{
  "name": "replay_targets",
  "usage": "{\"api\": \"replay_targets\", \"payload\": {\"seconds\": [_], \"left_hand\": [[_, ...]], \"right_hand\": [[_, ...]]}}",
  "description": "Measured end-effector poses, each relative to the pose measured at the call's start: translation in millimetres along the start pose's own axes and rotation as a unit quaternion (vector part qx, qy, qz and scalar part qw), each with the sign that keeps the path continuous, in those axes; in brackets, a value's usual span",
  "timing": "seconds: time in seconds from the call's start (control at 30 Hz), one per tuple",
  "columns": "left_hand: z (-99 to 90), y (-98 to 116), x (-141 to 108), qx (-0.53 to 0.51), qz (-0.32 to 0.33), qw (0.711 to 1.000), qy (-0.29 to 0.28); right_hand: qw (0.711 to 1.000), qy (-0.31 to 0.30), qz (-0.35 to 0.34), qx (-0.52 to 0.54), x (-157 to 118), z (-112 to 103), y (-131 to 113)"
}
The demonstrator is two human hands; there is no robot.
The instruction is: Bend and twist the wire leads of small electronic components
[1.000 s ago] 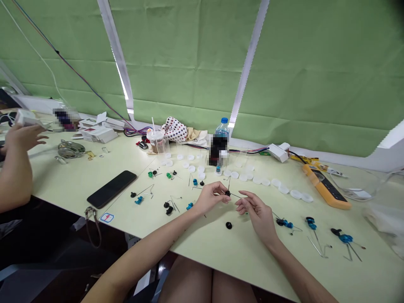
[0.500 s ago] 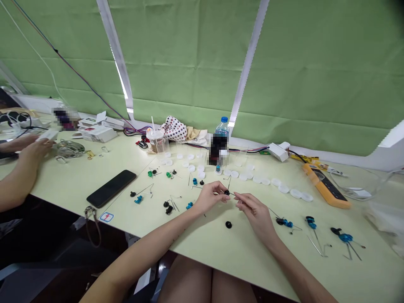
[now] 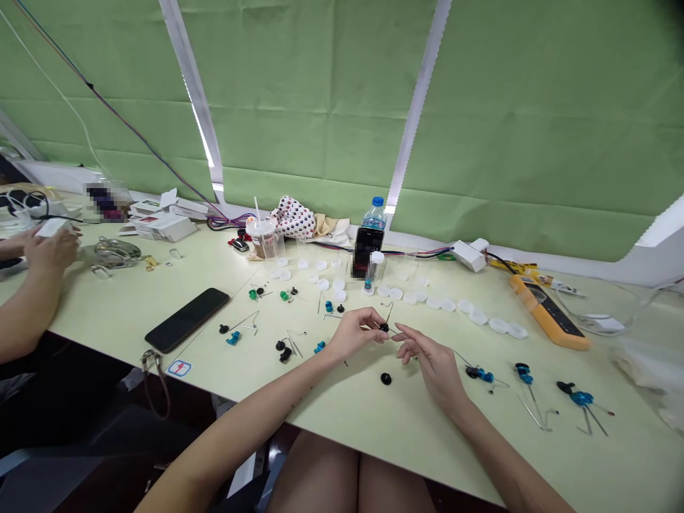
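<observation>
"From up here at head height, what's in the hands?"

"The left hand is pinching a small black fitting between thumb and forefinger, up above the table, more or less midway across in front of the person."

"And the right hand?"

"Just to the right of it, forefinger reaching out, the other fingers curled underneath. Its fingertips come right up to a thin metal rod that sticks out of the fitting. Whether they grip it or only brush it, I can't tell from where I'm standing."

"Which way does that rod run?"

"Sideways, from the fitting toward the right fingertips, dipping a little. I'd say everything hangs on that line: the left has the fitting end, and the right is the nearer hand to the free end."

"There's a bent wire too, isn't there?"

"Yes, it rises from about the fitting and leads away from the person, across the rod's line, with its crook at the far end."

"And that black disc?"

"Lying on the table, nearer the person than the fitting, clear of both hands."
</observation>
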State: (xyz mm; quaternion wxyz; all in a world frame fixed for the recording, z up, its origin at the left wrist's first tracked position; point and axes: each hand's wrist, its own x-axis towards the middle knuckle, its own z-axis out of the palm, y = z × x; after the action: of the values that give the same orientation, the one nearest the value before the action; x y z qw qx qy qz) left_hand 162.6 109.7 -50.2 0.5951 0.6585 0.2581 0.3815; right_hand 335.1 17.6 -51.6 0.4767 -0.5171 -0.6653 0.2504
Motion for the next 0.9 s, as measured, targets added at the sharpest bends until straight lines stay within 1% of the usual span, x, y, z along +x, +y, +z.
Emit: {"api": "replay_targets", "payload": {"seconds": [0.13, 0.3, 0.4, 0.5, 0.57, 0.67, 0.8, 0.9], "left_hand": [[2.3, 0, -2, 0.006, 0.001, 1.0, -0.027], [4.4, 0, -3, 0.005, -0.003, 0.999, -0.039], [3.8, 2, -3, 0.023, 0.0, 0.999, -0.039], [3.5, 4, -3, 0.031, -0.002, 0.999, -0.031], [3.9, 4, -3, 0.03, -0.002, 0.999, -0.023], [4.6, 3, -2, 0.013, -0.013, 1.0, -0.01], [4.2, 0, 0, -0.022, -0.038, 0.999, 0.007], [3.6, -1, 1, -0.03, -0.032, 0.999, 0.008]], "right_hand": [[0.999, 0.013, 0.036, 0.034, 0, -1, 0], [0.991, 0.021, 0.114, 0.061, 3, -3, -7], [0.982, 0.003, 0.159, 0.104, 6, -4, -10], [0.972, -0.016, 0.187, 0.139, 8, -4, -10], [0.972, -0.012, 0.187, 0.144, 9, -3, -8], [0.98, -0.005, 0.16, 0.121, 9, -2, -7], [0.992, -0.031, 0.115, 0.041, 8, -1, -7], [0.995, -0.041, 0.093, -0.009, 6, -1, -6]]}}
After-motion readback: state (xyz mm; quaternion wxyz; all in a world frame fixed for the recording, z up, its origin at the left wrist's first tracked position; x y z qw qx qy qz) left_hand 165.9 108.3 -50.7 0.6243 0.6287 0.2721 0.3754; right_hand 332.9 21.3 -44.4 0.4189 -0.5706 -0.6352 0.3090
